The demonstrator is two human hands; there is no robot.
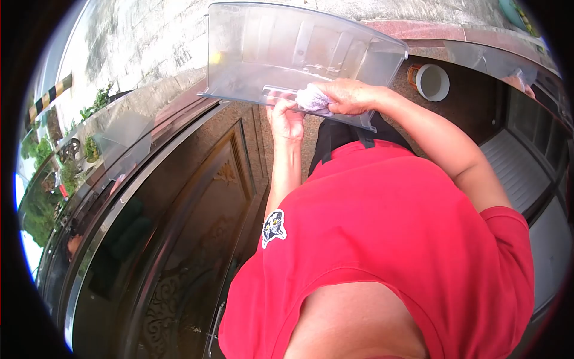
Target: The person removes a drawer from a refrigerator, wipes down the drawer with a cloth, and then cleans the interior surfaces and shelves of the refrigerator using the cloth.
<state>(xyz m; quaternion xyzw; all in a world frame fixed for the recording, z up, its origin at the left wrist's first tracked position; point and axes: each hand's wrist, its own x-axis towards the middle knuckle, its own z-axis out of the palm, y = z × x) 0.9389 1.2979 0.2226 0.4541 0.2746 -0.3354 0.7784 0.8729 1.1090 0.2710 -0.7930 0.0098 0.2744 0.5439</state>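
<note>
The half-curled left hand (287,124) grips a clear ribbed plastic bin (254,51) by its near edge, where the clenched right hand (353,96) presses a crumpled pale-lilac cloth (313,99).

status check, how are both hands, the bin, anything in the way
Left hand gripping clear plastic bin's near edge. Right hand clutching crumpled cloth at that edge. No obstruction seen; white bucket off to the right.
</note>
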